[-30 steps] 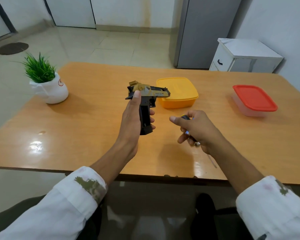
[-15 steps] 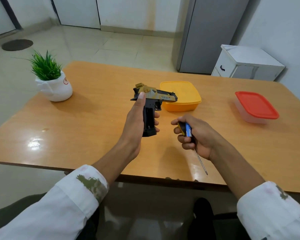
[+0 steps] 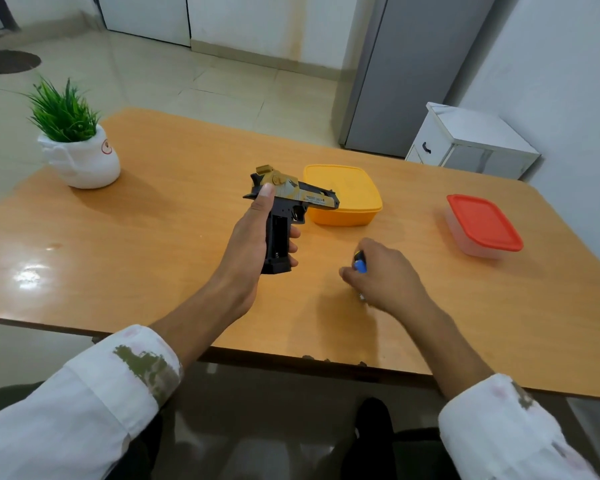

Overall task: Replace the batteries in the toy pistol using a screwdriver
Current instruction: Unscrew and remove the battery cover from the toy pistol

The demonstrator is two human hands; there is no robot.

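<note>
Two hands are over the table (image 3: 153,254). Your left hand (image 3: 253,244) grips the toy pistol (image 3: 291,197) by its black grip. The fingers (image 3: 293,233) curl round the front of the grip, with their tips showing on its right side. The thumb lies straight up the back, its tip against the rear of the gold slide. The pistol stands grip down with the muzzle pointing right. A long open recess shows in the side of the grip, between your thumb and fingertips.

Your right hand (image 3: 385,275), to the right of the left fingertips and lower, is curled round the screwdriver (image 3: 360,265). The blue, yellow and black handle end sticks out between thumb and forefinger. A short glint of metal shows under the hand, but the tip cannot be made out.

A yellow lidded box (image 3: 347,192) sits just beyond the muzzle. A red-lidded box (image 3: 482,223) stands well right of your right-hand fingers. A potted plant (image 3: 80,161) stands well left of your left thumb.
</note>
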